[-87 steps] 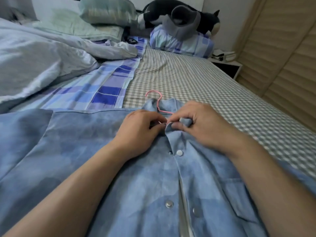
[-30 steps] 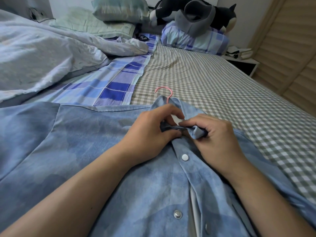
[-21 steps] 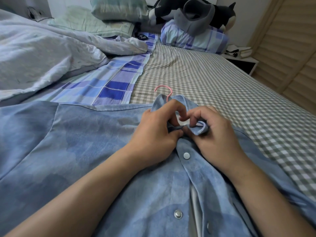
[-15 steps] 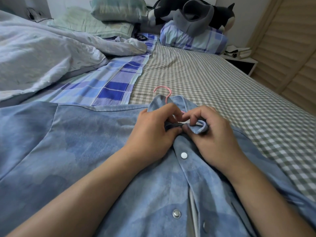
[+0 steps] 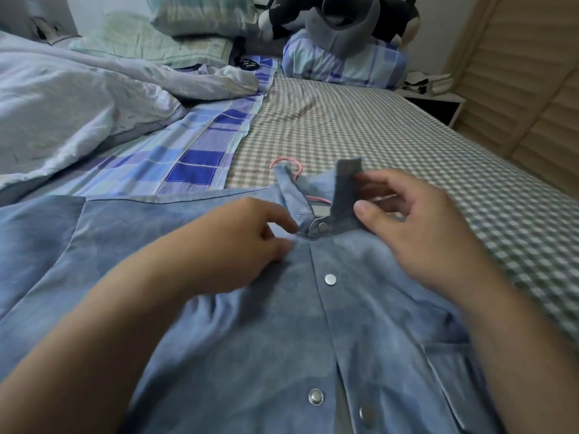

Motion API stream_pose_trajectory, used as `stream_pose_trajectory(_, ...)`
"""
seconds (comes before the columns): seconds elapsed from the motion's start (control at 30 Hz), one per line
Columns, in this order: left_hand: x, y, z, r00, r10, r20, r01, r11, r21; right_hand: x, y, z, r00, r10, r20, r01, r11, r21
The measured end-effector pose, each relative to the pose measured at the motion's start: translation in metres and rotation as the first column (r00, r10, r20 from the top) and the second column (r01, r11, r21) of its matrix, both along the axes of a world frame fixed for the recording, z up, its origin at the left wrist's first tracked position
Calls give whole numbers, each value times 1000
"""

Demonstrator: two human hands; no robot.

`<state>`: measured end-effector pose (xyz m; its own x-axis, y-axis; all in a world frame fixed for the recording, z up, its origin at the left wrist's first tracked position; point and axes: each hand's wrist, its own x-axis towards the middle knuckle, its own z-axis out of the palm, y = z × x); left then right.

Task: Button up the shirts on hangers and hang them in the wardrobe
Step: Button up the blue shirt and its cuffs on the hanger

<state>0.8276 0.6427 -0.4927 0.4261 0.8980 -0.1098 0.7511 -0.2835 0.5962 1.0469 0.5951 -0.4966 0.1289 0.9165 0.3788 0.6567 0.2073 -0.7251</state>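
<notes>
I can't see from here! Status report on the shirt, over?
Left hand flat on denim shirt. Right hand pinching raised collar. Neck snap closed. Nothing blocking.

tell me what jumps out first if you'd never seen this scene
A blue denim shirt fills the foreground, spread front-up on the bed with silver snaps down its placket and a pink hanger hook poking out past the collar. The left hand rests on the cloth beside the fastened collar snap, while the right hand touches the upturned collar. Further back, a black and white plush toy lies on the pillows at the head of the bed.
</notes>
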Motion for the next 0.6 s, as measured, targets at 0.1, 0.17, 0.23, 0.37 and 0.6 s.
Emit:
stream_pose_trajectory(0.1, -5, -21, 9, 921, -120, -370, 147, 988, 45, -5, -25, 25, 972, -25, 232, 74, 976, -205)
stream_pose_trajectory(0.17, 2, -42, 11, 835, -137, -532, 208, 975, 75, -23, -42, 29, 937, 36, 348, 107, 918, -382)
stream_pose_trajectory(0.23, 8, -57, 9, 798, -135, -588, 231, 969, 90, -44, -52, 23, 843, 149, 516, 141, 865, -481)
stream_pose_trajectory(0.37, 13, -60, -1, 818, -109, -564, 215, 969, 124, -52, -49, 8, 764, 217, 608, 166, 844, -510)
stream_pose_trajectory(0.6, 33, -65, -21, 914, 75, -399, 83, 928, 364, -15, -23, 2, 950, 54, 306, 116, 853, -510)
